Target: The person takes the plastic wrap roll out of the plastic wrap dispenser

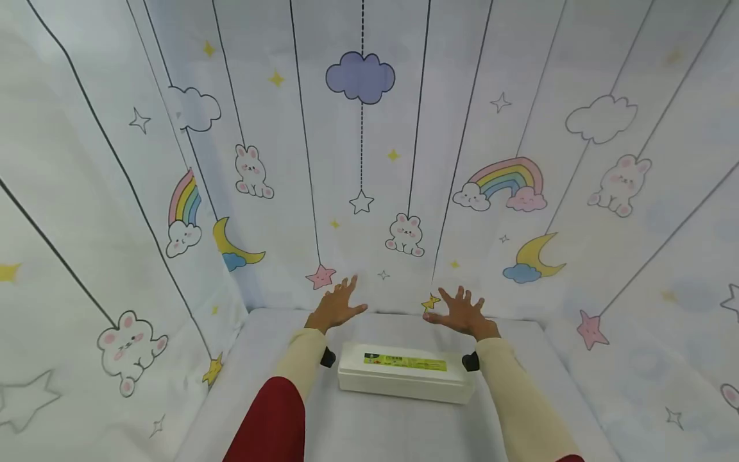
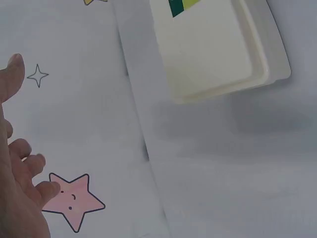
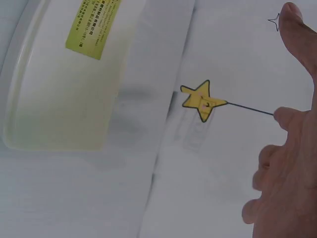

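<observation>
A long cream-white plastic box (image 1: 404, 383) with a lid lies on the white table, and a yellow-green label (image 1: 405, 362) runs along its top. Beyond its left end my left hand (image 1: 337, 307) is held out with fingers spread, holding nothing. My right hand (image 1: 464, 313) is spread in the same way past the box's right end, also with nothing in it. Both wrist views show the box apart from the hands: one rounded end of the box (image 2: 213, 54) on the left, the other end of the box (image 3: 64, 104) on the right. The box's contents are hidden.
A white table surface (image 1: 369, 430) lies under the box. Behind it rises a white wall covering (image 1: 369, 250) printed with bunnies, clouds, stars and rainbows. Similar printed sheets enclose the left and right sides. Dark wrist straps (image 1: 328, 357) show at both sleeves.
</observation>
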Demonstrator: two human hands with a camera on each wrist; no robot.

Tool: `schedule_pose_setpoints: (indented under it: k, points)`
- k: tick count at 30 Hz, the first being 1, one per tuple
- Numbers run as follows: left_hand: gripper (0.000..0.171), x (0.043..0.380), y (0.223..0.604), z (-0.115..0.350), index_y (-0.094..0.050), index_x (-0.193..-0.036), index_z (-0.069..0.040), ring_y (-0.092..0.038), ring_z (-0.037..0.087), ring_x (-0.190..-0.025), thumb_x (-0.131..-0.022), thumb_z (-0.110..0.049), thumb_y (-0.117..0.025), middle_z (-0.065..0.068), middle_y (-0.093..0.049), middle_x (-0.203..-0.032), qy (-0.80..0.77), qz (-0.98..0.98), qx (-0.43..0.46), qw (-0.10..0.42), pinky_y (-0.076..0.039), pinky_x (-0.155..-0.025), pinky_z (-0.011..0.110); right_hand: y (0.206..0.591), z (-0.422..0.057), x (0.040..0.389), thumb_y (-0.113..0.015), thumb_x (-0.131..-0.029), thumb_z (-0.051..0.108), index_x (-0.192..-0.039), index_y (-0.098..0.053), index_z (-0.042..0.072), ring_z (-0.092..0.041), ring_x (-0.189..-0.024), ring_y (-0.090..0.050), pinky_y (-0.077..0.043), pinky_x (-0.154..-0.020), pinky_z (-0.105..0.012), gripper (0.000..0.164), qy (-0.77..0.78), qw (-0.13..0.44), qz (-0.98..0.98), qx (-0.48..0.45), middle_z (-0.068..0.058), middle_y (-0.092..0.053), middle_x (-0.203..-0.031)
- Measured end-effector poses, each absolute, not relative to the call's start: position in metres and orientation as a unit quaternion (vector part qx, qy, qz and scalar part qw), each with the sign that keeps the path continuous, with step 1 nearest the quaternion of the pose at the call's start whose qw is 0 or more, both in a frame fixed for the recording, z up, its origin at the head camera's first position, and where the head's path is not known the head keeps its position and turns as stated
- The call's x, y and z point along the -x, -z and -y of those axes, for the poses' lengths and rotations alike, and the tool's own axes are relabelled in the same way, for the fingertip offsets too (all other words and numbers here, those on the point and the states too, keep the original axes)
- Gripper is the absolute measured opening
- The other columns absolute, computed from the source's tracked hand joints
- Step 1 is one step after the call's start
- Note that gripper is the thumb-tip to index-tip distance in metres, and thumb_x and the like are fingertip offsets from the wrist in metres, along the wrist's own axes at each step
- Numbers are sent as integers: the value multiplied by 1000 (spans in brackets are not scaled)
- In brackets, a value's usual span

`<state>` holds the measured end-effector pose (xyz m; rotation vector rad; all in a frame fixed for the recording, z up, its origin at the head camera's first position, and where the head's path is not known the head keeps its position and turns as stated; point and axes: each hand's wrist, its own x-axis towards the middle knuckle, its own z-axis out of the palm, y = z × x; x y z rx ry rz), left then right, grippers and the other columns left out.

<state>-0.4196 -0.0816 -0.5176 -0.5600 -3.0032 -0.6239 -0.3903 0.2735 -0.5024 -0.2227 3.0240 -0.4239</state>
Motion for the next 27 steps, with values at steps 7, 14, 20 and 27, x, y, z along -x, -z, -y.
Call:
schedule_pose_setpoints:
  k: [7, 14, 20, 27]
  points:
    - [86, 406, 537, 102, -33, -155, 1, -39, 41, -147, -94, -49, -65, 22, -42, -157, 293, 937, 188, -7, -32, -123, 60, 520, -267, 380, -67, -81, 71, -160, -26, 10, -57, -150, -16, -10, -115, -84, 108, 169, 96, -975, 104, -36, -21, -161]
    - [108, 397, 560, 117, -31, -156, 0, -45, 43, -142, -76, -47, -86, 25, -42, -157, 370, 906, 197, -58, -45, -114, 60, 538, -266, 373, -75, -74, 71, -156, -38, 14, -45, -146, -37, -29, -113, -78, 107, 164, 92, -970, 152, -20, -43, -157]
    - [116, 382, 595, 130, -24, -155, 8, -36, 50, -145, -69, -25, -94, 29, -27, -162, 432, 860, 250, -106, -40, -117, 58, 558, -256, 359, -80, -65, 73, -154, -44, 20, -41, -141, -47, -45, -109, -65, 110, 180, 97, -963, 176, -16, -50, -153]
    - [115, 362, 636, 131, -24, -154, 11, -30, 51, -148, -66, -10, -95, 31, -22, -162, 502, 812, 264, -138, -34, -120, 58, 579, -243, 349, -90, -58, 63, -149, -51, 19, -43, -135, -51, -47, -106, -66, 108, 184, 108, -954, 212, -15, -56, -148]
